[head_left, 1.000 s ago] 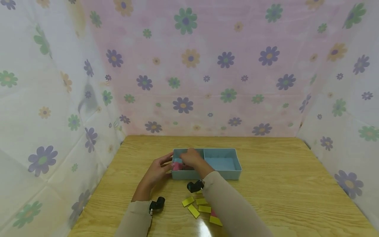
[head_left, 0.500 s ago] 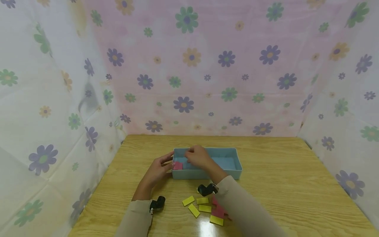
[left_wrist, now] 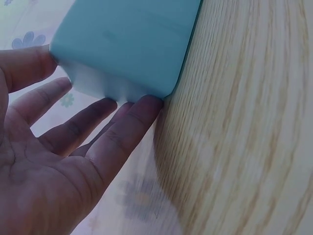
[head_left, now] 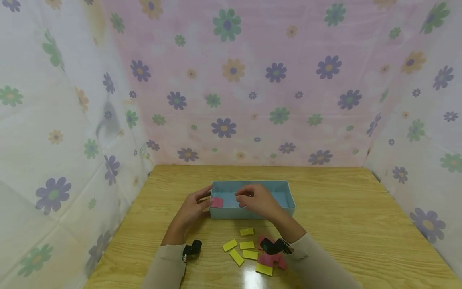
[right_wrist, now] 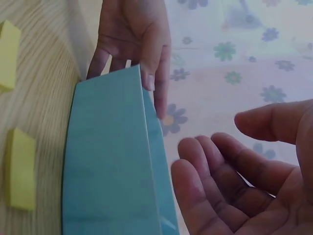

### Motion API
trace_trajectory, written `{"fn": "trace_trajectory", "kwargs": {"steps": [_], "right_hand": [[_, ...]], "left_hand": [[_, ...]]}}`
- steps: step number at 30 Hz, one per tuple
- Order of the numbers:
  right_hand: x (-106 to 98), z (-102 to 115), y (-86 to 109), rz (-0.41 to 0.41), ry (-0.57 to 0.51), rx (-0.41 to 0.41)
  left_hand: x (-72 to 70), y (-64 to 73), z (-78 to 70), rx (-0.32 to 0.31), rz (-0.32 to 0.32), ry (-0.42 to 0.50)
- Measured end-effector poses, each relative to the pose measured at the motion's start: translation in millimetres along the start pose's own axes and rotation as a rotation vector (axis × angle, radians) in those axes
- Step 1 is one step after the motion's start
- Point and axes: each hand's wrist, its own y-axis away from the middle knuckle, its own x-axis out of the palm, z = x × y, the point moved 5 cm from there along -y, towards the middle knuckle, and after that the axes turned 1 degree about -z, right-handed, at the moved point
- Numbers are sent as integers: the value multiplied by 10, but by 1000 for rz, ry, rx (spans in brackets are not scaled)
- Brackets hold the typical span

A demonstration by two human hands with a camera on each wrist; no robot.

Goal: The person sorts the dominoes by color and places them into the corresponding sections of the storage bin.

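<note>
A light-blue divided box [head_left: 231,214] stands on the table with a small pink block [head_left: 217,202] in its front left corner. At the box's left end is my left hand [head_left: 191,208]; in the left wrist view its nearly straight fingers [left_wrist: 122,132] touch the end wall, near the base and up to the rim. My right hand [head_left: 261,200] hovers above the middle of the box. Nothing shows between its thumb and bent, relaxed fingers in the right wrist view. It hides part of the divider and of the box floor.
Several yellow rectangular blocks [head_left: 250,255] lie on the wooden table [head_left: 332,224] in front of the box. Beside them a cluster of pink blocks [head_left: 266,260] is partly behind the right wrist's black camera [head_left: 275,246]. Flowered cloth walls [head_left: 231,100] enclose the table.
My right hand has come up from the left compartment and moved right and nearer, its fingers loosening. More of the pink blocks and another yellow block now show. The left hand stays put.
</note>
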Motion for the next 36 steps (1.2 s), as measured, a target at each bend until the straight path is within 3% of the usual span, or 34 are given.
{"fn": "trace_trajectory", "kwargs": {"steps": [9,16,28,36], "right_hand": [[-206,-202,330,48,35,-55],[-331,-370,524,77,-13,-14],[-379,-538,624,228,98,-5],[-464,-708,603,252,156,62]], "left_hand": [[-6,3,10,-8,-20,2],[-5,-3,1,3,-22,-7],[13,14,32,4,-6,-29],[-6,13,-22,19,-15,-37]]}}
